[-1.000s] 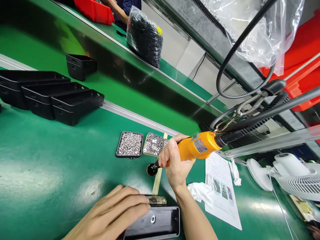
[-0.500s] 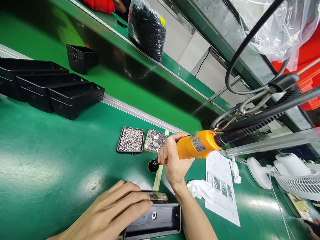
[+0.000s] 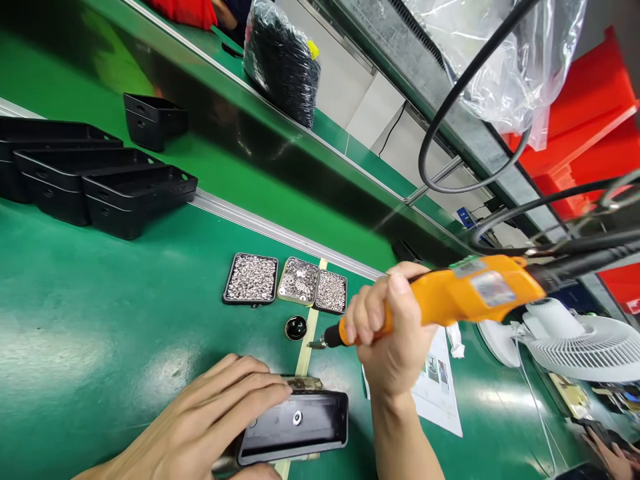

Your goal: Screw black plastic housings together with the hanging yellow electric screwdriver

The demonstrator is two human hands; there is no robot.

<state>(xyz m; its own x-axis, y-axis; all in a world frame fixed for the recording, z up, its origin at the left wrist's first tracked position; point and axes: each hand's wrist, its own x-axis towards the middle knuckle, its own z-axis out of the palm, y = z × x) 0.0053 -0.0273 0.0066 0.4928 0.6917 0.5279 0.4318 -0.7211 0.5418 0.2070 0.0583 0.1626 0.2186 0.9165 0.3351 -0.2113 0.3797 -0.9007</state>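
My right hand (image 3: 387, 327) is wrapped round an orange electric screwdriver (image 3: 463, 293), its bit pointing left over the bench. Just left of the bit sits a small round dish (image 3: 295, 327) of dark liquid. With fingers across its far wall and the thumb low at the near side, my left hand (image 3: 215, 413) grips a black plastic housing (image 3: 320, 420). A silver washer-like ring (image 3: 297, 418) shows on the housing floor. The housing sits against a worn fixture block (image 3: 305, 383). Beyond are trays of small metal parts: a left tray (image 3: 251, 279), a middle tray (image 3: 299, 281) and a right tray (image 3: 331, 291).
Several black housings (image 3: 140, 200) stand at the left, one on the green belt (image 3: 240, 173). A metal rail (image 3: 280, 233) borders the bench. Printed sheets (image 3: 440, 400) and a white fan (image 3: 575, 340) are at the right. A co-worker's hand (image 3: 607, 453) shows at lower right.
My right hand has drawn the screwdriver back to the right, away from the dark dish, uncovering the dish and the right tray. My left hand stays on the housing; the view has shifted slightly.
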